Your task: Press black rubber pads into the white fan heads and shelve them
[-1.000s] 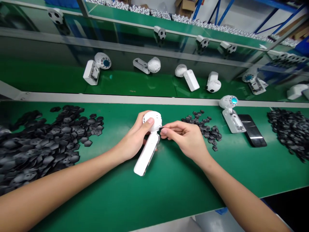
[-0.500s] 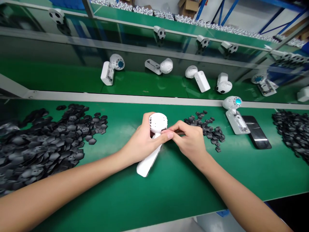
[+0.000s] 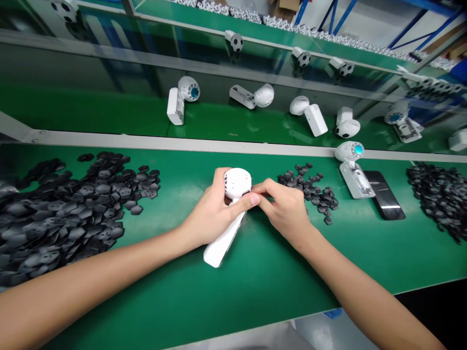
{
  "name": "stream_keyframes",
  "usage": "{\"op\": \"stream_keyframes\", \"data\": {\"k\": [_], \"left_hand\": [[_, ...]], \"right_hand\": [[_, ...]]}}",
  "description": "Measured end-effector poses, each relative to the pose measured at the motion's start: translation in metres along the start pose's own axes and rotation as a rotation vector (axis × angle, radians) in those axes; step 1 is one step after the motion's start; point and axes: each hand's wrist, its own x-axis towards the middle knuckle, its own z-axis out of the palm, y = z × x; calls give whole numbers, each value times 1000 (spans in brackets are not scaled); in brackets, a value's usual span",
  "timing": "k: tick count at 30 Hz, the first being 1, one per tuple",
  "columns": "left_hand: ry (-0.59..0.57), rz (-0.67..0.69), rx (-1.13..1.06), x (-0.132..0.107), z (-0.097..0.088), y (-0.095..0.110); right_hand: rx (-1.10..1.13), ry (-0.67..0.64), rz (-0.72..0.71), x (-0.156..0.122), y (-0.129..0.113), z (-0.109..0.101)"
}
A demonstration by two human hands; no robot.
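Note:
A white plastic housing (image 3: 226, 239) with a round, ball-like head (image 3: 238, 181) lies at a slant over the green bench. My left hand (image 3: 209, 214) is wrapped round its neck, the thumb stretched across to the right. At the lower right edge of the head, my right hand (image 3: 284, 206) has thumb and forefinger pinched together, close against the left thumb tip. Whatever sits between those fingertips is hidden. Small black pieces (image 3: 310, 187) lie scattered just beyond the right hand.
Heaps of black panels cover the left (image 3: 73, 214) and far right (image 3: 441, 199). A similar white unit (image 3: 355, 177) touches a black phone (image 3: 385, 194). Past the grey rail (image 3: 219, 143) stand more white units (image 3: 316, 120), and a shelf carries football-patterned ones (image 3: 236, 43).
My view has shifted slightly. Both hands stay at the ball head, the right fingertips still pinched against its lower right edge; the housing keeps nearly the same slant.

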Motion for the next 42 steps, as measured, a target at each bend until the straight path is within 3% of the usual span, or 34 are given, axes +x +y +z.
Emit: {"op": "stream_keyframes", "data": {"k": [5, 8, 10, 13, 17, 23, 33, 39, 42], "left_hand": [[-95, -29, -89, 1, -4, 2], [-178, -88, -275, 2, -6, 5], [-174, -113, -390, 3, -7, 6], [-139, -105, -433, 3, -10, 6], [-116, -60, -432, 3, -14, 7], [-139, -8, -484, 1, -18, 12], [-133, -1, -515, -4, -14, 13], [-55, 5, -545, 4, -16, 5], [-47, -14, -533, 4, -17, 4]], "right_hand": [[67, -43, 83, 4, -7, -9], [186, -116, 183, 9, -2, -29], [213, -131, 289, 11, 8, -45], [-12, -169, 338, 13, 28, -64], [-209, -301, 240, 11, 42, -75], [-285, -423, 172, 8, 37, -73], [-351, -206, 288, 5, 24, -29], [-252, -192, 289, 7, 32, -42], [-207, -249, 269, 6, 34, -49]]}}
